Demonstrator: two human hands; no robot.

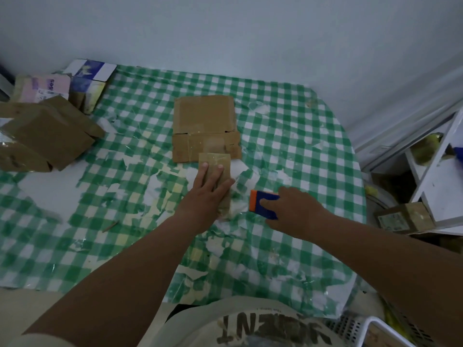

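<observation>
Near the middle of the checked table, the left hand presses flat, fingers straight, on a small taped packet. It looks light, stiff and slick, best taken by its edges. The right hand grips a blue scraper.

Open checked cloth is lying free across the right half of the table, between the flat cardboard sheet and the table's right edge, and again across the near left. The sheet is occupying the middle just beyond the left hand, which is pressing a cardboard strip that is touching the sheet's near edge. The right hand, holding a blue scraper, is sitting just beside it, leaving a narrow gap. Folded brown boxes are crowding the far left, and a white shelf is standing off the right side.
</observation>
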